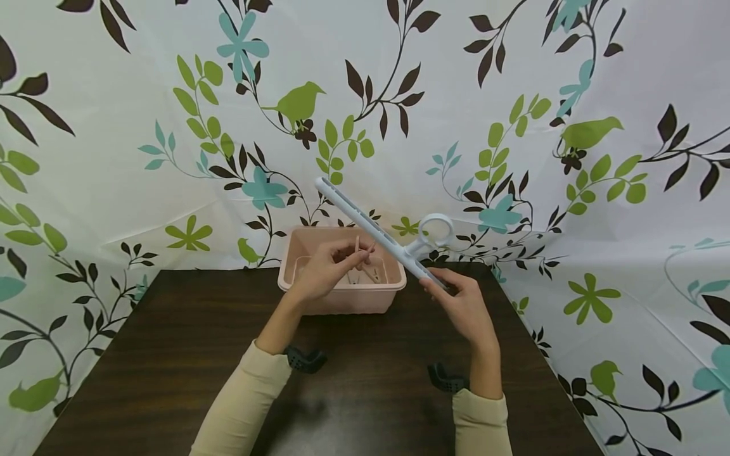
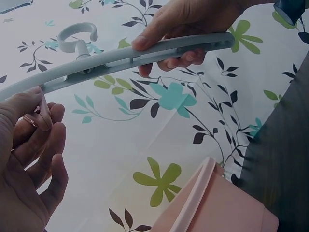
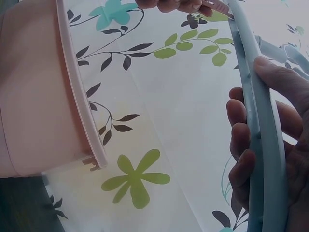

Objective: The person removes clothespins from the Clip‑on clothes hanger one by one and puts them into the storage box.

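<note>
A light blue hanger bar [image 1: 365, 220] with a round hook slants upward to the left above the pink bin. My right hand [image 1: 464, 307] grips its lower right end, thumb on one face and fingers curled round the other. In the left wrist view, my left hand [image 2: 29, 159] pinches a small pink clothespin [image 2: 45, 115] at the underside of the bar, left of the hook. The right wrist view also shows this clothespin [image 3: 218, 7] at the bar's slotted edge. Whether it is fastened to the bar cannot be told.
A pink plastic bin [image 1: 342, 303] stands at the back of the dark wooden table [image 1: 365, 380], below the hands. Several clothespins [image 1: 371, 275] lie inside it. Behind hangs a white cloth [image 1: 399, 158] printed with leaves, birds and flowers.
</note>
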The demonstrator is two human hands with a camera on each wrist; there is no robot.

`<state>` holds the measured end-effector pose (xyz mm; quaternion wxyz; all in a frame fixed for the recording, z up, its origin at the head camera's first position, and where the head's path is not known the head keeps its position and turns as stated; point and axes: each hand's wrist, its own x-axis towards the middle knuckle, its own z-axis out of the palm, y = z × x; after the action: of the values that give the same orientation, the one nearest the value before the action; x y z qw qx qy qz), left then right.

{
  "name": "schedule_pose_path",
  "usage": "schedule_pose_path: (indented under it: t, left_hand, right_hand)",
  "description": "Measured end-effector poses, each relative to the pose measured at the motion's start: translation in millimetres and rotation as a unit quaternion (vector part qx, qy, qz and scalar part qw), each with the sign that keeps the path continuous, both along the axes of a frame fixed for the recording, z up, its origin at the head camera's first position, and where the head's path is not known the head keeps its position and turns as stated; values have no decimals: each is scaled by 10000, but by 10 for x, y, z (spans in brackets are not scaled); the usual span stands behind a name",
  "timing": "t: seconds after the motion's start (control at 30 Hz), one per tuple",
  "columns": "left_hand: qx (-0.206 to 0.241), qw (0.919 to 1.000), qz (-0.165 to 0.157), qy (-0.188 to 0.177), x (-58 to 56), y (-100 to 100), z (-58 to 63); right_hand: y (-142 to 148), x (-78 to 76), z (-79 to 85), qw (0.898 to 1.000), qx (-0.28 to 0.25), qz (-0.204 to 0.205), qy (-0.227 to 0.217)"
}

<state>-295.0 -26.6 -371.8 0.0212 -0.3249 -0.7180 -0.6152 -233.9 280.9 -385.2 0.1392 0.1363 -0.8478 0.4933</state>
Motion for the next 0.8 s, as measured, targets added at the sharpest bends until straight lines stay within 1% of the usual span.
schedule_pose_path:
  t: [0.2, 0.47, 0.57, 0.63, 0.7, 0.8]
  left_hand:
    - [-111, 9999, 103, 65, -8, -11, 3]
    - [24, 9999, 34, 125, 17, -17, 39]
    - [-28, 9997, 114, 212, 30, -15, 54]
    - [-107, 9991, 246, 338, 37, -10, 57]
    - [-245, 9971, 449, 558, 45, 0, 61]
    - [-512, 9903, 853, 974, 59, 21, 64]
  right_hand:
    - [4, -1, 3, 10000, -2, 33, 18]
    - [9, 7, 13, 10000, -25, 72, 37]
    - [11, 13, 21, 9999, -52, 102, 22]
    - [13, 16, 24, 9999, -61, 115, 7]
    - [17, 15, 23, 9999, -47, 114, -6]
    - [22, 8, 16, 10000, 0, 83, -19]
